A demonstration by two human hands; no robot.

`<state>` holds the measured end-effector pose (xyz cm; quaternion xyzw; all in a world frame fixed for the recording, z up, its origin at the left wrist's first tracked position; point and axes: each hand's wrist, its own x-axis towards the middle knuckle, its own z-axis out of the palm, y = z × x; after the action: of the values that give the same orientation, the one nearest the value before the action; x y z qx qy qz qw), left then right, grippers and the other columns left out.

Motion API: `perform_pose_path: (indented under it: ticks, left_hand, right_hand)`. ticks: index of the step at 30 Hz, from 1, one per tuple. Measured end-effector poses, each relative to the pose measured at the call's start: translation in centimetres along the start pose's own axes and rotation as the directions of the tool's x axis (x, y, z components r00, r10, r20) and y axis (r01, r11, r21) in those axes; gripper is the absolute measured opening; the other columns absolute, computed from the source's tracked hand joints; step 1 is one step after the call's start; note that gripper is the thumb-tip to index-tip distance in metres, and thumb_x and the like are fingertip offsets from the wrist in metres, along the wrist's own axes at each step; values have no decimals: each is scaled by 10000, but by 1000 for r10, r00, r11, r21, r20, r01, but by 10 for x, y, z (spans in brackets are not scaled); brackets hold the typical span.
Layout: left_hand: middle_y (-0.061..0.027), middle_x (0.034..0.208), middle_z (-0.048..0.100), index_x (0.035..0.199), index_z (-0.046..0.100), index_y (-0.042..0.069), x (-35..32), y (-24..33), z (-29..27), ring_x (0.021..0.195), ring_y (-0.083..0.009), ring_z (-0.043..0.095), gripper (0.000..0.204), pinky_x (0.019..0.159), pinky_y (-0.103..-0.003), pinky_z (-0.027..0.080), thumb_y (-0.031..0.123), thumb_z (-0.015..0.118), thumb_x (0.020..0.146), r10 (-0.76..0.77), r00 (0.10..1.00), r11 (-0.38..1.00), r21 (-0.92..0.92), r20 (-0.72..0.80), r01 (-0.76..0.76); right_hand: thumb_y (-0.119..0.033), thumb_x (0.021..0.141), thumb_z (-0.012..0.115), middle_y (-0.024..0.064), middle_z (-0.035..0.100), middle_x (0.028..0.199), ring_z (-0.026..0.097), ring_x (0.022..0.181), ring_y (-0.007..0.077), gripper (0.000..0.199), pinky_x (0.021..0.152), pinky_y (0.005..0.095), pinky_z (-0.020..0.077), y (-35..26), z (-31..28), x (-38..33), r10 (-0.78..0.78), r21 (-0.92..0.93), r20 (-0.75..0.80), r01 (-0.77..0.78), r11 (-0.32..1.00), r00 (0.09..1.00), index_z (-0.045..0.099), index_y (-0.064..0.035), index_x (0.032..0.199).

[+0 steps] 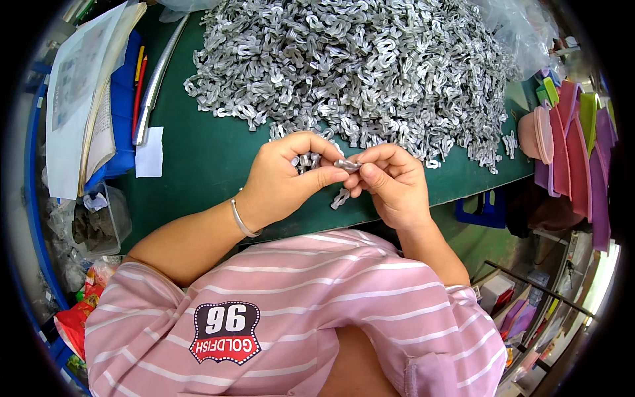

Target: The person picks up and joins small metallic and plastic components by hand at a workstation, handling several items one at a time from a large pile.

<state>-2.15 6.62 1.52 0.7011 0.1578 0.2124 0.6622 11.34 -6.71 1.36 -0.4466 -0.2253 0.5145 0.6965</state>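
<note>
My left hand (289,173) and my right hand (395,183) meet near the front edge of the green table. Between them is a small silver metal clip (346,165), pinched by the thumb and fingers of both hands. It looks like the looped pieces in the large heap (357,73) just beyond. A few more pieces (306,162) show behind the fingers of my left hand, partly hidden by it. One loose clip (340,198) lies on the table below the held one.
A tapered metal rod (159,79) lies at the left, near a white paper slip (149,152) and a blue bin (122,112) with papers and pencils. Pink, purple and green plastic pieces (575,139) crowd the right edge. A clear plastic bag (522,33) sits at the back right.
</note>
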Motion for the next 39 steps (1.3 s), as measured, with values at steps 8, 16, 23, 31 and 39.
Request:
perform_pose_path:
  ticks: [8, 16, 23, 31, 39]
  left_hand:
    - [-43, 791, 582, 825, 621, 14, -1, 2, 1, 685, -99, 536, 130, 602, -206, 418, -6, 689, 715, 209, 977, 977, 24, 38, -210]
    - [-43, 727, 572, 993, 571, -37, 0, 3, 3, 481, -33, 384, 179, 396, -179, 265, 51, 580, 838, -390, 916, 796, -467, 92, 385]
    - [-68, 770, 549, 1008, 547, -9, 6, 5, -6, 507, -79, 437, 282, 376, -171, 305, 228, 416, 932, -442, 855, 460, -750, 272, 476]
    - [-40, 762, 543, 925, 551, 37, 11, -5, -16, 586, -105, 524, 181, 392, -190, 364, 206, 487, 904, -353, 923, 329, -903, 152, 275]
    - [-20, 712, 533, 941, 550, 20, 6, 3, -6, 514, -60, 474, 156, 370, -153, 294, 62, 618, 808, -432, 902, 799, -467, -8, 379]
  right_hand:
    - [109, 763, 582, 153, 557, 995, 578, 873, 181, 124, 754, 274, 508, 12, -5, 1, -194, -178, 117, 213, 961, 974, 590, 42, 866]
    - [134, 707, 637, 118, 549, 994, 545, 829, 130, 457, 757, 244, 461, 11, 13, -1, -537, -445, 83, 514, 733, 839, 421, -3, 1086]
    - [85, 719, 642, 131, 589, 905, 592, 853, 202, 238, 701, 272, 487, -1, 19, 2, -535, -573, 155, 517, 636, 831, 556, 34, 935]
    - [-19, 687, 666, 117, 584, 817, 561, 725, 288, 187, 639, 352, 473, 3, 4, 15, -374, -910, 372, 413, 31, 849, 602, -12, 862]
    - [20, 801, 586, 80, 609, 809, 625, 708, 142, 122, 612, 238, 511, -4, -1, 9, -130, -641, -53, 67, 765, 990, 603, 24, 922]
